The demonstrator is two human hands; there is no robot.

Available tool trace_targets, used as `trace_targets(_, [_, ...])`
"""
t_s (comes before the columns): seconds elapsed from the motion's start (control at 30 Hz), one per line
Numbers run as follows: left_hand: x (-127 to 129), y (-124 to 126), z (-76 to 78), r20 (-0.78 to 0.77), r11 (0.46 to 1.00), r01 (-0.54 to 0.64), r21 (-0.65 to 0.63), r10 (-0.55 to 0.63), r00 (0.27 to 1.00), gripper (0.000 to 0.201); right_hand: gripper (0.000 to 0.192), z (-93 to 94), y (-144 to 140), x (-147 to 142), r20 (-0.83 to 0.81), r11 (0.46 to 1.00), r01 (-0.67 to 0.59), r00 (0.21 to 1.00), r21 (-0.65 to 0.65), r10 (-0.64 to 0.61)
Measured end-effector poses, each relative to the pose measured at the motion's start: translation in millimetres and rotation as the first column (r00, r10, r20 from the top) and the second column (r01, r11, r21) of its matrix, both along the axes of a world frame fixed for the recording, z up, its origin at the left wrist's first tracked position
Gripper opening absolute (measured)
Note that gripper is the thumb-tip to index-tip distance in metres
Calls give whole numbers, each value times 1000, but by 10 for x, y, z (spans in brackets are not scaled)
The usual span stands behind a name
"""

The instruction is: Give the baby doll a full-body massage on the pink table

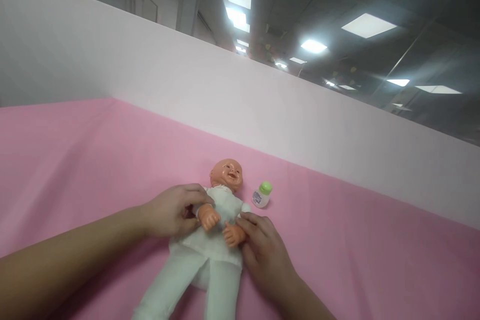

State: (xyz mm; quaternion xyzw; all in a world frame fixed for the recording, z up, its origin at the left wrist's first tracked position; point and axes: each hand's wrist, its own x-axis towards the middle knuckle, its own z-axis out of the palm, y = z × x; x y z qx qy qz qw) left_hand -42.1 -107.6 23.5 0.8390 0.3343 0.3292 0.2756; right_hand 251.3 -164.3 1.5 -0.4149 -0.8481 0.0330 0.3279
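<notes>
A baby doll (219, 220) in white clothes lies on its back on the pink cloth (75, 160), head toward the far wall. My left hand (170, 212) rests on the doll's shoulder and arm, fingers curled on the white top. My right hand (262, 247) touches the doll's other side, fingertips at its small hand and sleeve. A small white bottle with a green cap (261, 194) stands just right of the doll's head.
A white partition wall (262, 105) runs along the far edge of the pink surface. Above it are a dark ceiling and lit panels. Pink cloth stretches wide to the left and right of the doll.
</notes>
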Motion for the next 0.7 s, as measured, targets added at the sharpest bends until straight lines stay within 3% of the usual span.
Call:
trace_targets(0.1, [-50, 120, -119, 196, 962, -197, -188, 234, 952, 24, 38, 25, 99, 137, -246, 974, 99, 958, -206, -150])
trace_targets(0.2, [-161, 315, -239, 375, 856, -302, -421, 467, 801, 23, 55, 24, 241, 333, -517, 900, 127, 781, -417, -350])
trace_targets(0.3, [-263, 479, -286, 440, 748, -278, -603, 603, 665, 24, 72, -41, 401, 519, -644, 834, 97, 588, -544, -489])
trace_targets(0.4, [-307, 537, -264, 450, 720, -237, -652, 619, 643, 24, 70, -104, 501, 595, -643, 758, 79, 477, -648, -599])
trace_targets(0.7, [-344, 549, -265, 395, 707, -239, -666, 606, 690, 25, 67, -47, 490, 490, -484, 667, 185, 554, -722, -678])
